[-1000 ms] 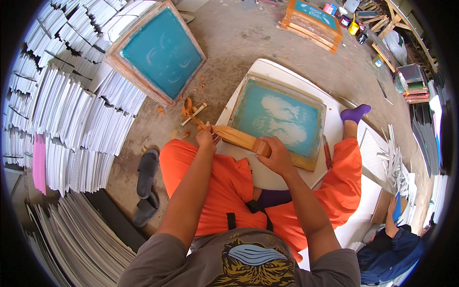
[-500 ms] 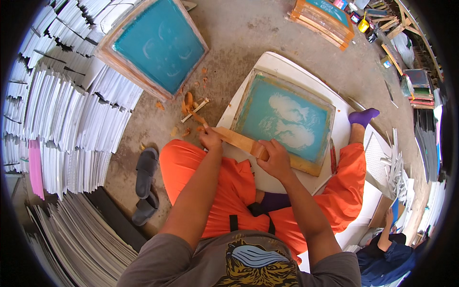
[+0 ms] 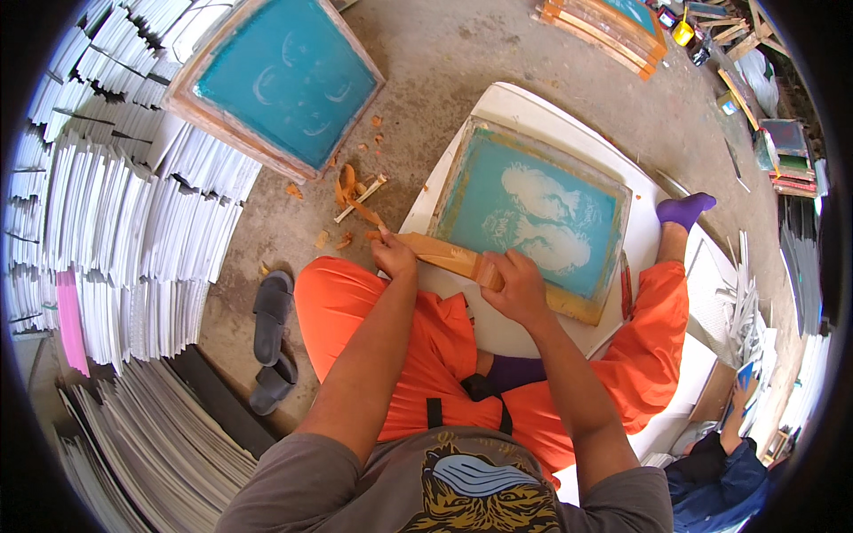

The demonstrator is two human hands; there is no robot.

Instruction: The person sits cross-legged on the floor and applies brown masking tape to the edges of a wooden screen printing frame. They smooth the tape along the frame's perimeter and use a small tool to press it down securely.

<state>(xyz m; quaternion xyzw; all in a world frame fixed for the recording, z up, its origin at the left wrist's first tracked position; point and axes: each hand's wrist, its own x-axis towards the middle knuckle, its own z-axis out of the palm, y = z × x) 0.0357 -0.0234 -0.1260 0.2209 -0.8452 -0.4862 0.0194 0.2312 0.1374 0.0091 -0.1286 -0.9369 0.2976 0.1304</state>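
Between my two hands a wide strip of brown tape [image 3: 438, 254] is pulled taut, slanting down to the right. My left hand [image 3: 393, 255] pinches its left end. My right hand [image 3: 518, 286] is closed around the thicker brown end, which looks like the tape roll [image 3: 490, 272]. Just beyond lies a silk-screen frame [image 3: 582, 307] with teal mesh and two pale bearded-head shapes. The tape passes over its near left corner; whether they touch, I cannot tell. That frame rests on a white board [image 3: 503, 99] in front of my crossed legs.
Another teal screen [image 3: 289, 80] leans at the upper left beside stacked white sheets [image 3: 115, 204]. Curled brown tape [image 3: 345, 185] and a pale stick [image 3: 362, 199] lie on the floor. Black slides [image 3: 272, 318] sit at my left. A co-worker's arm and dark clothing [image 3: 724, 475] show at lower right.
The view has shifted slightly. Both hands keep their grip on the tape, and the strip stays stretched between them; more light glints on it now.
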